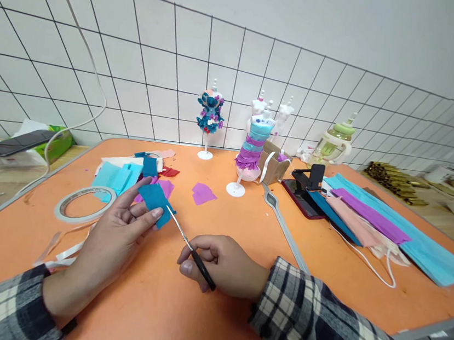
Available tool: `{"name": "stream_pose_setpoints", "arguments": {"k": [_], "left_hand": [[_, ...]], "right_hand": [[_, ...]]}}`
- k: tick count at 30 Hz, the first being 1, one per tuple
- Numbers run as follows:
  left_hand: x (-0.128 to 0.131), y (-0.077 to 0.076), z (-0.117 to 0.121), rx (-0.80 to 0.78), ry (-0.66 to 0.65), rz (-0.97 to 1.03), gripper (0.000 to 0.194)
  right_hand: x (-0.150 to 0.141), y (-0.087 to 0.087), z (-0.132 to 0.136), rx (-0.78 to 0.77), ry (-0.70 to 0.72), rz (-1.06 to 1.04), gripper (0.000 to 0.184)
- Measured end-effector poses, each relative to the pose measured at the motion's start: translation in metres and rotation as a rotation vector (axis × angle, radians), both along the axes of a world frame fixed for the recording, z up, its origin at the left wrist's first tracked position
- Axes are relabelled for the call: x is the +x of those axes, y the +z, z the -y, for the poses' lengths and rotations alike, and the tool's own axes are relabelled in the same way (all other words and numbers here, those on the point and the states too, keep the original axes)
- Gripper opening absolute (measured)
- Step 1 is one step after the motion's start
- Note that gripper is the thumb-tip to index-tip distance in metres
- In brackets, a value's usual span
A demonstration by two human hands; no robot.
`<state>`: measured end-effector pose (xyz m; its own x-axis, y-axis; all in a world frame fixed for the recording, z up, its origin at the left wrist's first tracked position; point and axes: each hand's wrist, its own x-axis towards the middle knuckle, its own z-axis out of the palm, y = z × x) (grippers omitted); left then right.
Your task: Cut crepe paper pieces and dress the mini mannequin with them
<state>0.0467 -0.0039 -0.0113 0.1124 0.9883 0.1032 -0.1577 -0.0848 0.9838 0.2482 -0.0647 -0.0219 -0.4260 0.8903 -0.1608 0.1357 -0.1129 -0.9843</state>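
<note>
Nearest, the scissors [203, 271] are held low over the orange table [143, 314] by the right hand [222, 260], its fingers curled closely about the black handle. Just beyond, the dark blue cloth [152, 198] is pinched between the thumb and fingers of the left hand [113, 239], with no gap left in that grip. The cloth is held up off the table, its right edge met by the blade tips; whether the blades are parted cannot be told.

The step in hand is judged to be the trimming of this small piece. For a further cut, the cloth would need to be kept taut and the fingertips clear of the blades, with the cutting line lined up first.

White strips [70, 253] and a tape roll [60, 208] are seen to the left of the left hand. Past the cloth, a purple piece [203, 194] is laid flat; to the right, coloured strips [431, 256] are spread near a phone [300, 198]. Farther off, a dressed form [258, 138] is stood before a box [279, 171], and a flowered form [210, 114] is set close to the wall [149, 61].
</note>
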Motion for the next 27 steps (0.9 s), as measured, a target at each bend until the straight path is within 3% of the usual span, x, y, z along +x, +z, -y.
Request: {"name": "stream_pose_setpoints", "arguments": {"k": [6, 27], "left_hand": [[0.0015, 0.0035, 0.0027, 0.018, 0.029, -0.109, 0.081], [0.0038, -0.0018, 0.0055, 0.059, 0.012, -0.023, 0.085]], "right_hand": [[-0.0008, 0.0010, 0.0002, 0.003, -0.009, 0.000, 0.022], [-0.0014, -0.0044, -0.0003, 0.081, -0.033, 0.129, 0.023]]}}
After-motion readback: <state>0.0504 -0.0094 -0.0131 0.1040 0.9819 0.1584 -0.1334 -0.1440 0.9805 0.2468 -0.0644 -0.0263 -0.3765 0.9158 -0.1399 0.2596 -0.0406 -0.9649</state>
